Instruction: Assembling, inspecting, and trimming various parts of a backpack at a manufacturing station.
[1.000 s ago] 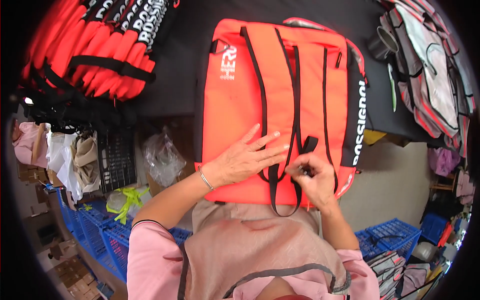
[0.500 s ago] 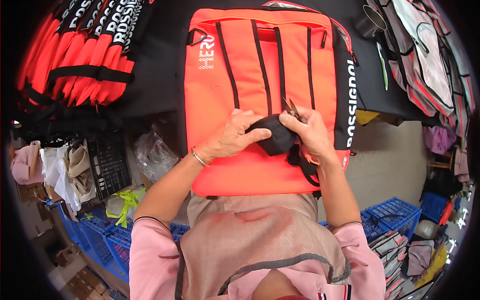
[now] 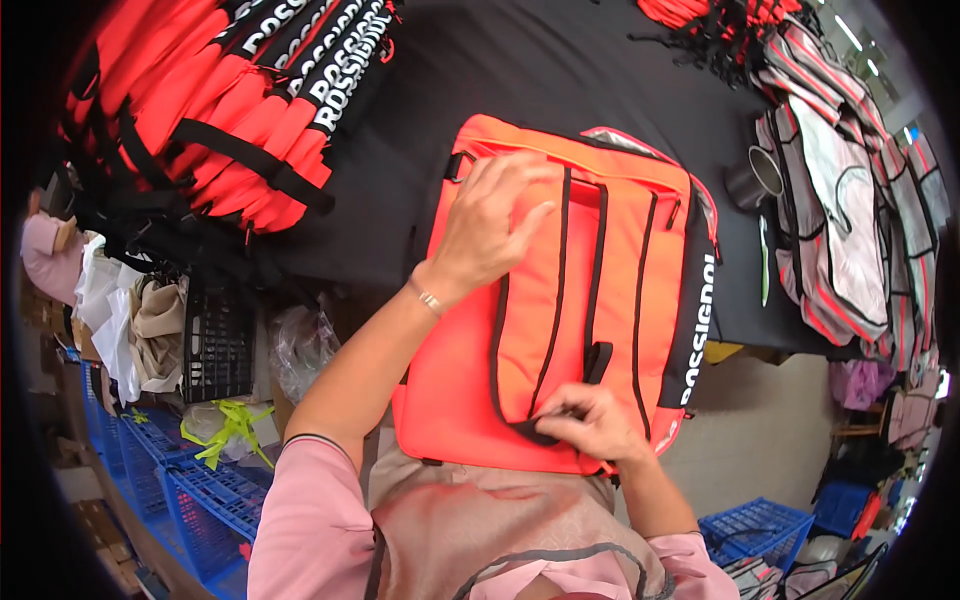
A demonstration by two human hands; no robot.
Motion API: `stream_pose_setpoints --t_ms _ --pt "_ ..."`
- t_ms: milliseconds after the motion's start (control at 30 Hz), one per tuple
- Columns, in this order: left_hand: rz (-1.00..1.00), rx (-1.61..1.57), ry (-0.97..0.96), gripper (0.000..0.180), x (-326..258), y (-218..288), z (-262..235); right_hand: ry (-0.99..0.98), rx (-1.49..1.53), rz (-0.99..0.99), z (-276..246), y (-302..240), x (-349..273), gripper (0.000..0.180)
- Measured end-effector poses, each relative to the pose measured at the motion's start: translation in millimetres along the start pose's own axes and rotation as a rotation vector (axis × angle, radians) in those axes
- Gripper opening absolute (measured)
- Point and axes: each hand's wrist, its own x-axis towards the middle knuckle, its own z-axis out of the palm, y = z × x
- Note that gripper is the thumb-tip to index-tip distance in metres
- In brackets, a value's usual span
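An orange backpack [image 3: 610,290] with black trim and black shoulder straps lies flat on a black table [image 3: 560,70], its lower end hanging over the near edge. My left hand [image 3: 490,225] rests flat on the bag's upper left part, fingers spread. My right hand [image 3: 590,425] is at the bag's lower end, fingers pinched on the bottom end of a black strap [image 3: 525,425]. A thin bracelet circles my left wrist.
A stack of folded orange-and-black bags [image 3: 230,110] lies at the table's far left. Grey and red bags [image 3: 840,210] are piled at the right beside a dark metal cup [image 3: 755,180]. Blue crates [image 3: 190,480] and a black crate [image 3: 215,340] stand below left.
Both hands were bunched together on the black straps in the bag's middle. Now my left hand has moved up to the bag's top and my right down to its lower edge.
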Motion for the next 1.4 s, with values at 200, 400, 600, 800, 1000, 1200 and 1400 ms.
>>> stream_pose_setpoints --t_ms 200,400,600,800,1000,1200,1400 --pt "0.023 0.488 -0.188 0.073 -32 -33 50 -0.245 -0.461 -0.007 -1 -29 18 0.027" --pt "-0.067 0.449 -0.256 0.076 -47 -28 54 0.346 -0.444 -0.421 -25 -103 106 0.005" --pt "0.063 0.306 -0.199 0.058 -58 -23 49 0.545 -0.398 -0.495 -65 -66 246 0.021" --pt "-0.354 0.079 0.411 0.036 -102 -38 -31 0.618 -0.335 -0.539 -66 -35 255 0.012" --pt "-0.821 -0.348 0.101 0.063 -115 -56 -50 0.561 -0.258 -0.62 -68 -35 252 0.011" --pt "-0.847 -1.241 -0.052 0.049 -105 -48 -36 0.578 -0.228 -0.616 -67 -36 240 0.015" --pt "-0.575 -0.265 0.073 0.044 -106 -24 -16 0.601 -0.238 -0.625 -65 -38 225 0.012"
